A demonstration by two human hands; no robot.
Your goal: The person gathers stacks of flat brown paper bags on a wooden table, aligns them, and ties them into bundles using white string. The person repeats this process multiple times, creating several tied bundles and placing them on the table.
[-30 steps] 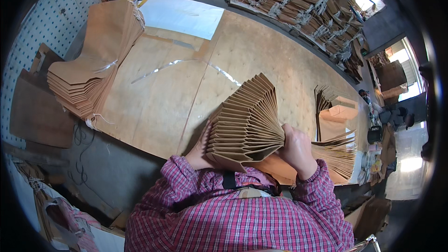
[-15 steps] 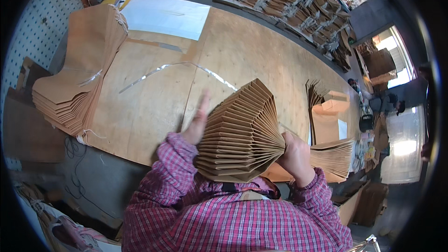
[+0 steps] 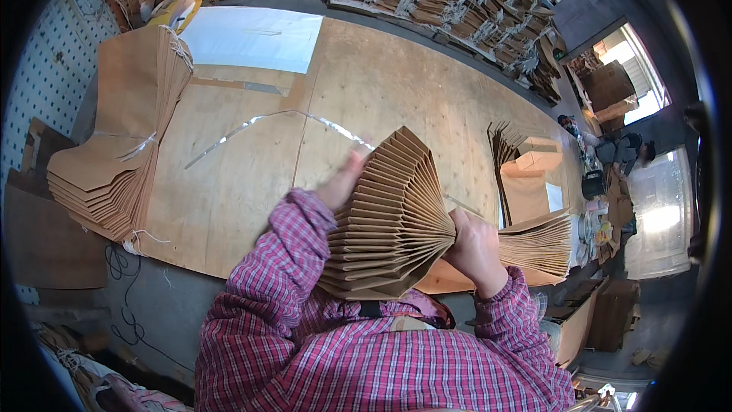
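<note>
A thick bundle of brown kraft paper bags [image 3: 381, 221] is spread like a fan in front of my chest, its folded edges splayed to the left. My right hand [image 3: 474, 248] is closed round the narrow gathered end. At the bundle's far left side is my left hand [image 3: 343, 181], somewhat blurred, with fingers stretched out along the edge; whether it touches the paper is hard to see. A long shiny strip [image 3: 267, 114] lies bent on the wooden table [image 3: 236, 206] beyond, its right end running up to the bundle.
A tall stack of brown bags [image 3: 126, 122] with white string stands at the table's left end. White sheet [image 3: 248, 38] lies at the far edge. More fanned bags [image 3: 537, 248] rest at right. Tied bundles [image 3: 442, 8] are piled beyond the table; another person [image 3: 629, 151] is far right.
My left hand has moved right and up against the bundle's far side. The view has shifted slightly; my right hand keeps its grip on the narrow end.
</note>
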